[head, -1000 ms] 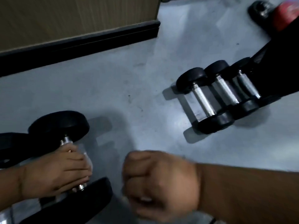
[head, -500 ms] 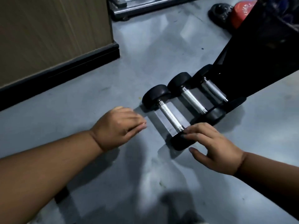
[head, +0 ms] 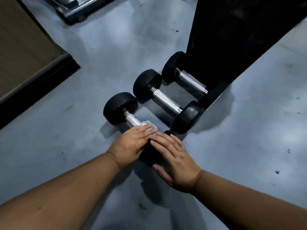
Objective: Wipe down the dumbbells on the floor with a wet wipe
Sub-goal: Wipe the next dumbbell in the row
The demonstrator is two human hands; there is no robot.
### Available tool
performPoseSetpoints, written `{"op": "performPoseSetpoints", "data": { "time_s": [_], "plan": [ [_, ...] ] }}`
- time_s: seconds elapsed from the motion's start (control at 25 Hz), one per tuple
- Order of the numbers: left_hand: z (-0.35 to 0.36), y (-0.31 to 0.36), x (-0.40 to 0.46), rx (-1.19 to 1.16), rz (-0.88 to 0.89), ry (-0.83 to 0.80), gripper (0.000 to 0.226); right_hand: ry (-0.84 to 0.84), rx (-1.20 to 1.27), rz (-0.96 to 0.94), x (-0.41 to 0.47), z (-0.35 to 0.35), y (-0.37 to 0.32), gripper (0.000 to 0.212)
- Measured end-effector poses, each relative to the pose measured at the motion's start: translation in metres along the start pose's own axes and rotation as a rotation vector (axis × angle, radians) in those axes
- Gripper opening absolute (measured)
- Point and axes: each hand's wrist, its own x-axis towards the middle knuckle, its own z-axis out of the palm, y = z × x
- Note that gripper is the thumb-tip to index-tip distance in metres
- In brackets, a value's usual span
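Three black-headed dumbbells with silver handles lie side by side on the grey floor. On the handle of the nearest dumbbell my left hand presses a pale wet wipe, fingers fairly straight over it. My right hand rests on that dumbbell's near head, fingers spread flat, thumb down the near side. The middle dumbbell and the far dumbbell lie untouched beyond.
A large black bench or rack base rises right behind the far dumbbell. A wooden wall panel with black skirting stands at the left. A metal frame foot lies at the top. Grey floor spreads to the right.
I have come closer to the three dumbbells. My left hand moved onto the nearest handle with the wipe under it, and my right hand settled over the near head.
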Motion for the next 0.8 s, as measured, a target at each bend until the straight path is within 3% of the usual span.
{"op": "performPoseSetpoints", "data": {
  "time_s": [0.12,0.28,0.48,0.64,0.8],
  "plan": [
    [-0.009,-0.008,0.005,0.102,0.022,-0.091,0.042,-0.045,0.0,-0.062,0.0,-0.005,0.013,0.062],
    [-0.016,-0.018,0.006,0.225,-0.221,0.024,0.041,-0.003,-0.061,-0.152,0.002,-0.003,0.028,0.06],
    [-0.004,-0.005,-0.01,0.19,-0.062,-0.071,0.042,0.132,-0.05,-0.122,0.0,0.016,0.021,0.055],
    [-0.013,-0.023,0.005,0.196,-0.358,0.096,0.036,0.137,-0.089,-0.157,0.0,0.016,0.027,0.057],
    [0.003,0.008,-0.003,0.164,-0.002,0.022,0.038,0.205,-0.102,-0.151,0.001,0.025,0.024,0.057]
  ]
}}
